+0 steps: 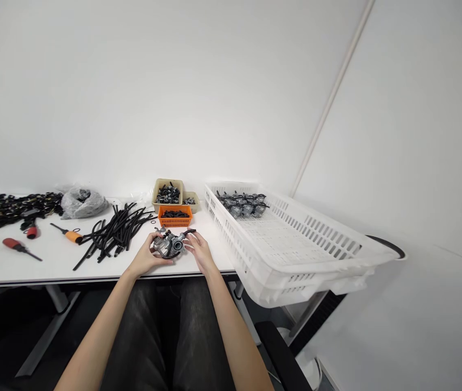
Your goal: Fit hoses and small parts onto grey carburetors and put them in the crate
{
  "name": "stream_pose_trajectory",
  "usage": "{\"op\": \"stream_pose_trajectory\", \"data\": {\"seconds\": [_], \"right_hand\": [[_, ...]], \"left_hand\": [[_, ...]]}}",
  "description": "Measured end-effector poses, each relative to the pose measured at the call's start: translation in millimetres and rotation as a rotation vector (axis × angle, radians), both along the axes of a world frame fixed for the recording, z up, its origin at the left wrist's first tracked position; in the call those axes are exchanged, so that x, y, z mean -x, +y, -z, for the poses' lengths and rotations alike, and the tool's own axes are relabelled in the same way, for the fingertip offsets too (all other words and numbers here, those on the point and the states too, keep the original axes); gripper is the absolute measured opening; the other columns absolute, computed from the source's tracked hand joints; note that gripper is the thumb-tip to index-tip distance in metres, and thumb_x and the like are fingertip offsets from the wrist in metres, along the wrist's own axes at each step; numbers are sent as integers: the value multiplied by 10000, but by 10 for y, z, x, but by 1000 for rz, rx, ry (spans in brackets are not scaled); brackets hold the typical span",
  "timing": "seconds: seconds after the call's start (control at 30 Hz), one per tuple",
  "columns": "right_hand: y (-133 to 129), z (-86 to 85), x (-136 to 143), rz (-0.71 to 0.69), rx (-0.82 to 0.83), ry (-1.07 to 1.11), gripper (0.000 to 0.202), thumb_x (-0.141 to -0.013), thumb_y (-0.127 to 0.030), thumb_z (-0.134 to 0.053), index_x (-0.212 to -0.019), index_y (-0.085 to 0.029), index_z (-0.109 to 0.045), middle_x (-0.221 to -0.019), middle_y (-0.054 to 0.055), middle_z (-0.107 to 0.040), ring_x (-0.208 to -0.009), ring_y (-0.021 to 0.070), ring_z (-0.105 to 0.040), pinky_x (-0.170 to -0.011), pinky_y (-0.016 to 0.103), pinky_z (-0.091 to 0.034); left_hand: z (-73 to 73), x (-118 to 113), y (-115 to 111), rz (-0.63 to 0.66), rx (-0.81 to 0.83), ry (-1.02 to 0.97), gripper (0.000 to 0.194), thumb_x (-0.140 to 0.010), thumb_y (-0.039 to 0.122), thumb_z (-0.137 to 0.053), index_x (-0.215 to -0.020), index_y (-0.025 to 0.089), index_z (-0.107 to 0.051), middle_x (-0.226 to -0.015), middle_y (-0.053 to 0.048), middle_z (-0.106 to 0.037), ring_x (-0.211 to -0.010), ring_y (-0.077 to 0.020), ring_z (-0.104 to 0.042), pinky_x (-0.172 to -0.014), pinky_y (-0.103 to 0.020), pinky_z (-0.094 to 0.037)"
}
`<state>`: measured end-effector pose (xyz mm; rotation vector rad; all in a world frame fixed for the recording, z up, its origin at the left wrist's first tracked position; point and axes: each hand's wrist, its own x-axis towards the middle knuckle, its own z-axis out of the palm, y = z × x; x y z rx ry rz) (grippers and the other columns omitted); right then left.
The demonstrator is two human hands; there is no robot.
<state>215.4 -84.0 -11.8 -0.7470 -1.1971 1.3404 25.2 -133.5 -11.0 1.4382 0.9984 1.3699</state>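
Left hand (147,260) clasps silver metal unit with black hose (169,245), lower centre; right hand (201,252) at its edge, pinch unclear. Partway, I judge: similar units (244,206) in white plastic crate (282,288), right; loose black tubes (117,231), left.

- Carburetor (168,245): silvery-grey metal, its round opening in plain view, held below and left of the frame's centre
- Black tube (191,232): short, slightly bent, at the carburetor's upper right
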Motion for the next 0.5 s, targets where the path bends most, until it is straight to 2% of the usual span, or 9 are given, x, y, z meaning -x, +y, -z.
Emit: {"op": "stream_pose_trajectory", "data": {"seconds": [0.3,0.5], "right_hand": [[-18,1,-25,104,-35,17,367,-654,-419,-757,-899,-174,-635,-812,50,-714,-811,172,-660,-833,326,-485],[16,41,-33,153,-69,10,360,-640,-418,-769,-855,-161,-640,-790,62,-720,-787,190,-675,-819,344,-501]], "left_hand": [[57,11,24,61,-32,112,784,-483,321,-863,-1117,256,-408,-1286,-80,-456,-937,-182,-621,-783,-359,-561],[85,5,58,62,-47,139,797,-498,335,-861,-1144,268,-399,-1292,-76,-473,-1009,-205,-620,-843,-370,-549]]}}
